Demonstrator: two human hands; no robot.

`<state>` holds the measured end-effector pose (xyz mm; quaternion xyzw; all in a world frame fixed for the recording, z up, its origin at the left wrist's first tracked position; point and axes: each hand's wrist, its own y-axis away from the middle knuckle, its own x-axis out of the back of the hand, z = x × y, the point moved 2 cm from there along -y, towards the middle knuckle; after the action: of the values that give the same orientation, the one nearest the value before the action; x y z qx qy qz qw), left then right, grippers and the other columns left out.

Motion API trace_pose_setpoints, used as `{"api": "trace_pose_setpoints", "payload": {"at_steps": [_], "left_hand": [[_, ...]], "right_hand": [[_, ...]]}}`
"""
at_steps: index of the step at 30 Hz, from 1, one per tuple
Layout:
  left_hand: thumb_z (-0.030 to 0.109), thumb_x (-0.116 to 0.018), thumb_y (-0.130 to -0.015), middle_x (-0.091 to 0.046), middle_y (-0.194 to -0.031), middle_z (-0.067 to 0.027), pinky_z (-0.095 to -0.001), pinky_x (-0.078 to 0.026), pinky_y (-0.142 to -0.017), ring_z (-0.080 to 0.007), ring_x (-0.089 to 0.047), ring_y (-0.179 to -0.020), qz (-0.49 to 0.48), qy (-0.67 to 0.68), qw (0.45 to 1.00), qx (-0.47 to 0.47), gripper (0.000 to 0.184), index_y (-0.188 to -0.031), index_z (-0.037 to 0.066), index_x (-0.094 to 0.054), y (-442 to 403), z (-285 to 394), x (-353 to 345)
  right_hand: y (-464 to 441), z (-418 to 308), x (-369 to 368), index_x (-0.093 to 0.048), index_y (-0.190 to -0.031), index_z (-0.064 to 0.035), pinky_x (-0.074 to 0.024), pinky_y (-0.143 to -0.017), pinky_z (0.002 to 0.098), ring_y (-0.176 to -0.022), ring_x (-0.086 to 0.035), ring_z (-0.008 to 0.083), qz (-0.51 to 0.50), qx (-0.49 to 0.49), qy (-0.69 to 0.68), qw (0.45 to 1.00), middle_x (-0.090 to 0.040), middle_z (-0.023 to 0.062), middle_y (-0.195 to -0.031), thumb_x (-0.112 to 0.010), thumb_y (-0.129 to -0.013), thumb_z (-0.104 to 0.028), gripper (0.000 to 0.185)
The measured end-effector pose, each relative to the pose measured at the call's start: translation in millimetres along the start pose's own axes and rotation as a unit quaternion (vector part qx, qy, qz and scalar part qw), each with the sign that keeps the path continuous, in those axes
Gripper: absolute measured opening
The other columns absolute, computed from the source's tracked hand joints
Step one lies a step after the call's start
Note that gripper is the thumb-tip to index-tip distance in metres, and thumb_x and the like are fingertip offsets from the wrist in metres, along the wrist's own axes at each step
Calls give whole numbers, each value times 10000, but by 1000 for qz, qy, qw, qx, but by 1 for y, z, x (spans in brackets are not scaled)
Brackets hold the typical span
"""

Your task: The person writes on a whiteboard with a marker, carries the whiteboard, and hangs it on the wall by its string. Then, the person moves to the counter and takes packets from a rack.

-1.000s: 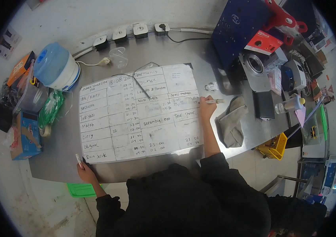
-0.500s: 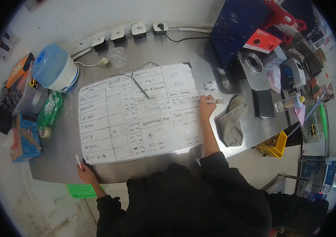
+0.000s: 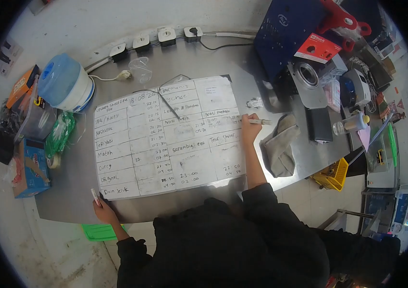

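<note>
A whiteboard (image 3: 117, 165) lies flat on the steel table, ruled into a grid with handwritten food names and times in black. At its right edge, my right hand (image 3: 248, 128) is closed around a marker (image 3: 260, 122) that points to the right, with the hand resting on the board. My left hand (image 3: 104, 212) is beside the board's lower left corner, its fingers closed on a slim white marker (image 3: 95, 194) that stands nearly upright. A crumpled grey cloth (image 3: 282, 146) lies just right of my right forearm.
A dark blue machine (image 3: 285, 33) stands at the back right near a black box-like object (image 3: 319, 125). To the left are a blue-lidded container (image 3: 62, 79), green plastic (image 3: 60, 134) and a blue carton (image 3: 32, 168). Power sockets (image 3: 167, 37) line the back wall.
Both hands keep their grip on the markers and stay almost in place. The whole view has shifted very slightly.
</note>
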<state>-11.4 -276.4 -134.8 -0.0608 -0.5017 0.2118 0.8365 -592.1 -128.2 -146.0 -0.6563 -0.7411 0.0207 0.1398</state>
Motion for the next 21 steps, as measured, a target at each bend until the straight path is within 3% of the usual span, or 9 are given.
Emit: {"api": "trace_pose_setpoints", "payload": {"at_steps": [5,7,11,14,16,17,18,20,21], "left_hand": [[277,-499,-900,-577,-767,-176,-407,-418,-614,-338,-533,-668,8,1,1000,-28,282,-904,4,-567,-1,-7,-1],[260,-498,-901,-579,-795,-184,-403,-423,-633,-341,-534,-692,2,2,1000,-25,273,-941,0,-567,0,-9,-6],[197,-491,-927,-589,-898,-168,-375,-441,-714,-284,-562,-790,82,147,985,-42,279,-1061,-43,-540,4,-11,6],[134,-491,-936,-591,-972,-145,-334,-443,-776,-209,-574,-846,132,234,963,-10,233,-1056,-61,-533,15,20,19],[99,-512,-916,-594,-1007,-144,-316,-450,-771,-197,-569,-825,93,455,882,82,183,-1021,-49,-538,41,78,25],[74,-539,-891,-601,-994,-133,-303,-455,-744,-181,-564,-810,35,415,908,33,169,-1009,-48,-537,54,91,17],[49,-566,-865,-609,-982,-121,-290,-460,-717,-165,-559,-795,-23,372,928,-18,165,-996,-47,-535,67,105,10],[-5,-616,-793,-625,-949,-105,-268,-450,-667,-135,-557,-780,-225,471,853,23,174,-946,-54,-551,96,169,23],[-25,-631,-760,-627,-918,-92,-252,-440,-658,-118,-549,-763,-273,487,830,-18,170,-916,-40,-566,104,194,28]], "right_hand": [[1,-3,0,-425,-568,-27,-310,-491,265,-532,-367,68,22,-3,19,1000,-422,-12,-524,-602,-751,-89,262],[-3,3,0,-423,-567,-42,-303,-495,258,-525,-353,72,20,-8,-51,998,-401,-22,-521,-611,-785,-101,294],[-1,-2,17,-459,-600,-50,-302,-499,249,-537,-347,69,77,-21,-176,981,-406,-27,-553,-613,-822,-114,278],[20,-31,38,-506,-657,-53,-302,-507,227,-565,-354,57,80,-16,-81,993,-444,-28,-616,-609,-843,-113,221],[42,-65,47,-585,-813,-25,-329,-505,213,-603,-403,48,-29,-25,-90,995,-486,-24,-677,-606,-853,-120,105],[54,-84,55,-585,-813,-25,-329,-505,213,-603,-403,48,-33,-23,-90,995,-486,-24,-677,-606,-853,-120,105],[68,-103,57,-596,-902,-15,-351,-505,209,-629,-436,53,-129,-64,-107,984,-505,-15,-701,-593,-866,-139,129],[96,-118,59,-582,-1106,4,-408,-509,211,-713,-522,83,-287,-75,-151,943,-554,24,-771,-519,-918,-249,321],[108,-130,61,-580,-1102,15,-408,-513,208,-742,-537,103,-330,-82,-181,923,-566,48,-803,-461,-936,-334,404]]}}
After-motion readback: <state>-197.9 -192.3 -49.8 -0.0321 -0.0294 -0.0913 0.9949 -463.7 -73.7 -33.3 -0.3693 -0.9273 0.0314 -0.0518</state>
